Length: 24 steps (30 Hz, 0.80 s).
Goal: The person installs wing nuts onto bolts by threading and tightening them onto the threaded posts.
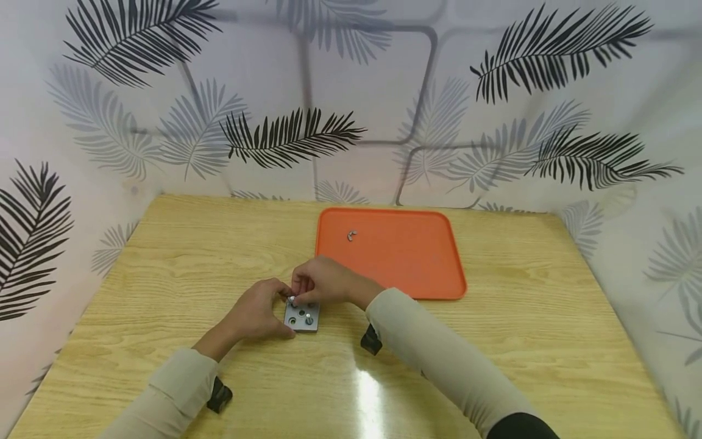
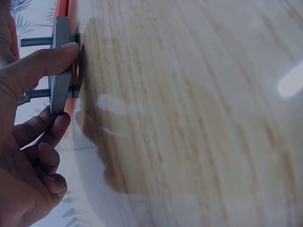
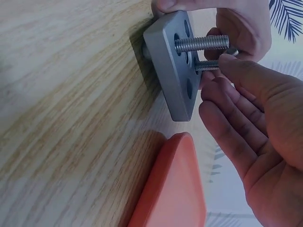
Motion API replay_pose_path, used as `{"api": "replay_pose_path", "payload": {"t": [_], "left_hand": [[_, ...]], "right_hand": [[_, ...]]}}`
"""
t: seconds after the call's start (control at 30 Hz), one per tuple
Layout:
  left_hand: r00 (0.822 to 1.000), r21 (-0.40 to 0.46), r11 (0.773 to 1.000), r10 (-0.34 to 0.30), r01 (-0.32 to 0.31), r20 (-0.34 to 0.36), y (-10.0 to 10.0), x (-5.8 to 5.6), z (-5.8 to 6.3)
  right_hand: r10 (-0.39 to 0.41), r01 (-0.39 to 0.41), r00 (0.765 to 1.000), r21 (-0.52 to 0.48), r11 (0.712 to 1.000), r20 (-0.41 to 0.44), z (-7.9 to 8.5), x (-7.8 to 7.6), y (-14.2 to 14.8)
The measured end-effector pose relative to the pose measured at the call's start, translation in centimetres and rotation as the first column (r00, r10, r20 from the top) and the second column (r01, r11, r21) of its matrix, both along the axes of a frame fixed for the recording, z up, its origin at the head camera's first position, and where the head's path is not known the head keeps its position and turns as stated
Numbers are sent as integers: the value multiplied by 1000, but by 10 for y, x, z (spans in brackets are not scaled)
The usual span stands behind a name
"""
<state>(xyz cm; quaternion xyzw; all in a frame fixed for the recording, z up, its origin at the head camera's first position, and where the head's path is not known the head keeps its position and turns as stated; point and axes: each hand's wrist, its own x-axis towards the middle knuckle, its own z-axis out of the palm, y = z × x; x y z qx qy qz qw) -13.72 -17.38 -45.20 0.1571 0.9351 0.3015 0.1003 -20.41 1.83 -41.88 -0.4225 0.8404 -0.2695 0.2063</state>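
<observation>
A grey metal plate (image 1: 301, 324) with several holes stands slightly raised over the table, two threaded bolts pointing up through it. My left hand (image 1: 256, 312) grips the plate by its edges, thumb on the near side and fingers at the far side. The near bolt (image 3: 203, 44) has a bare thread. At the tip of the far bolt (image 3: 207, 65), my right hand (image 1: 327, 281) pinches a small shiny piece (image 3: 231, 51), apparently a wing nut, mostly hidden by the fingertips. Bolt heads show beneath the plate in the left wrist view.
An orange tray (image 1: 406, 262) lies behind and to the right of the hands, with a loose wing nut (image 1: 351, 235) in its left part. The wooden table (image 1: 521, 317) runs back to a leaf-patterned cloth (image 1: 373, 85). Light glares off the table's front.
</observation>
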Motion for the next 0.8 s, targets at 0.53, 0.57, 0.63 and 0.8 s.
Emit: {"api": "replay_pose_path", "payload": {"t": [0.53, 0.57, 0.63, 0.8], "left_hand": [[1000, -16, 1000, -17, 17, 0, 0, -3, -1], [1000, -21, 1000, -14, 14, 2, 0, -3, -1], [1000, -24, 1000, -15, 15, 5, -1, -4, -1], [1000, -22, 1000, -18, 18, 5, -1, -4, -1]], "right_hand": [[66, -65, 997, -42, 997, 28, 4, -4, 0], [71, -69, 997, -45, 997, 39, 4, -4, 0], [75, -73, 996, -49, 996, 51, 3, -4, -1], [68, -65, 995, -31, 997, 77, 4, -2, -1]]}}
